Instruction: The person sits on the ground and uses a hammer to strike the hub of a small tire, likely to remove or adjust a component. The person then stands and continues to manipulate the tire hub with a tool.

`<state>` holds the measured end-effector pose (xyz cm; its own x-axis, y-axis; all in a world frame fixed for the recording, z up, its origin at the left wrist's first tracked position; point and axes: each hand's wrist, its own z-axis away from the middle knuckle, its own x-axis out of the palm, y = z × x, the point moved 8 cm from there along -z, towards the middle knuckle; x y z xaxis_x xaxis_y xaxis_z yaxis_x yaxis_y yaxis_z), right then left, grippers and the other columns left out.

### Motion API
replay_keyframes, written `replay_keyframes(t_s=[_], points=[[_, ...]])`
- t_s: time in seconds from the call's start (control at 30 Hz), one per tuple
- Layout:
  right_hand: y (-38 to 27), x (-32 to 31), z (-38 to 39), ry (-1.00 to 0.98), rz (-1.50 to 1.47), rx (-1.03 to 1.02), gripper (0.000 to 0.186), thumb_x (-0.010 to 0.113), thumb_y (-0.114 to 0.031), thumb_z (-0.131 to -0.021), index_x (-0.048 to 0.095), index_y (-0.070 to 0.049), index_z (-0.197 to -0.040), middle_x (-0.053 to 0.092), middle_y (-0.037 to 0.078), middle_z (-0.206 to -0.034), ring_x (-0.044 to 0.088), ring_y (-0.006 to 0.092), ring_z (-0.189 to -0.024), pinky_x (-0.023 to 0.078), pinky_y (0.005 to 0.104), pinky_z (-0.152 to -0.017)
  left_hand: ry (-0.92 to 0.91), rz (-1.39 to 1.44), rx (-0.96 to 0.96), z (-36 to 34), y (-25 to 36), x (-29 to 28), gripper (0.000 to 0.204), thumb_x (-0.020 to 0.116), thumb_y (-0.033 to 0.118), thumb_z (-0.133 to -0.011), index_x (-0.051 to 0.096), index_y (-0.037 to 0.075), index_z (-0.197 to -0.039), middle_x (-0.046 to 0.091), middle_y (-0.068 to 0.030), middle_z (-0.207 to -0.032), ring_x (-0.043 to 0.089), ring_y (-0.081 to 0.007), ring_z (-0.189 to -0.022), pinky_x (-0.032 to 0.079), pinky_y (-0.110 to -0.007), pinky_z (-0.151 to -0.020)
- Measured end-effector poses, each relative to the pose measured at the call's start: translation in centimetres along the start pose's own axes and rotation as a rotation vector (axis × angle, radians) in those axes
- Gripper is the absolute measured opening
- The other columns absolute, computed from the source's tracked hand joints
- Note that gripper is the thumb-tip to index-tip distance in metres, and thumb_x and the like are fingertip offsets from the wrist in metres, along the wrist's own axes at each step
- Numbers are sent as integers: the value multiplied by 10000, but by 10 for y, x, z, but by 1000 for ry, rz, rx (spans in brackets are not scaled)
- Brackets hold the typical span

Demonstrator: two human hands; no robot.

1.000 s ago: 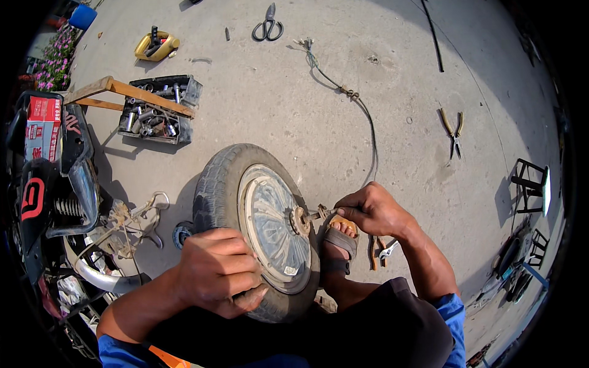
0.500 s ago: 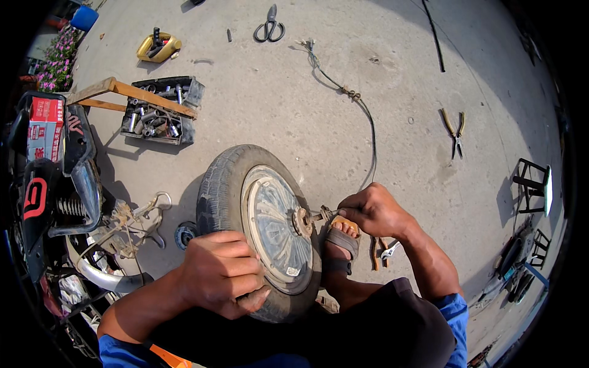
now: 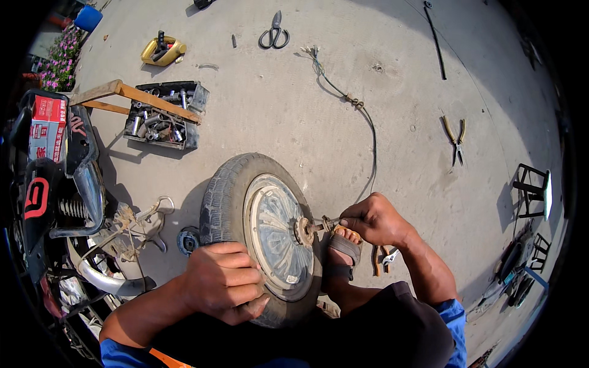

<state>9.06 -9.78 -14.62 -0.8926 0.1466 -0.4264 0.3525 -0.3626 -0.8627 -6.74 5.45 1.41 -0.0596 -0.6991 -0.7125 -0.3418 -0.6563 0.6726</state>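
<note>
A small scooter-type wheel with a dusty tyre stands upright between my legs, its flat hub cover facing right. My left hand is closed on the tyre's near lower side. My right hand pinches the black cable where it meets small parts on the axle, sticking out of the hub. The cable runs up the ground to loose connector ends. My sandalled foot is beside the wheel, and pliers lie just right of it.
A socket toolbox, yellow container, shears and long-nose pliers lie on the concrete. A partly dismantled scooter with metal parts crowds the left. A small stool stands right, near a long black bar.
The whole scene sits slightly lower in the picture as the view has shifted. Both hands keep their hold, with the wheel in the same position beside the foot.
</note>
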Motion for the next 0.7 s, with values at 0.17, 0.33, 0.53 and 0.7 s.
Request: replay_keyframes(t_s=[0.17, 0.33, 0.53, 0.7], points=[[-2, 0, 0, 11, 69, -3, 135, 732, -136, -867, 785, -29, -931, 740, 158, -830, 707, 334, -726, 542, 392, -655, 3, -21, 0, -3, 0, 0, 214, 769, 180, -705, 592, 105, -611, 644, 6, -702, 610, -168, -613, 526, -297, -596], [-1, 0, 2, 15, 33, 19, 138, 725, -138, -873, 780, -24, -927, 735, 167, -829, 705, 344, -734, 540, 406, -664, -9, -21, -3, -5, 1, -1, 214, 771, 180, -699, 596, 100, -607, 647, 2, -703, 613, -174, -614, 529, -304, -605], [2, 1, 2, 2, 0, 18, 147, 711, -131, -884, 774, -10, -938, 729, 179, -832, 702, 349, -744, 537, 405, -677, 11, -39, -14, -5, -1, -3, 198, 778, 175, -664, 603, 103, -605, 661, 2, -706, 627, -178, -628, 548, -314, -683], [6, 3, 0, -9, -75, 56, 151, 709, -132, -889, 765, -3, -944, 716, 181, -811, 694, 341, -731, 527, 401, -677, 22, -42, -21, -3, -4, -3, 187, 779, 167, -639, 604, 109, -606, 666, 5, -706, 635, -176, -634, 550, -318, -749]])
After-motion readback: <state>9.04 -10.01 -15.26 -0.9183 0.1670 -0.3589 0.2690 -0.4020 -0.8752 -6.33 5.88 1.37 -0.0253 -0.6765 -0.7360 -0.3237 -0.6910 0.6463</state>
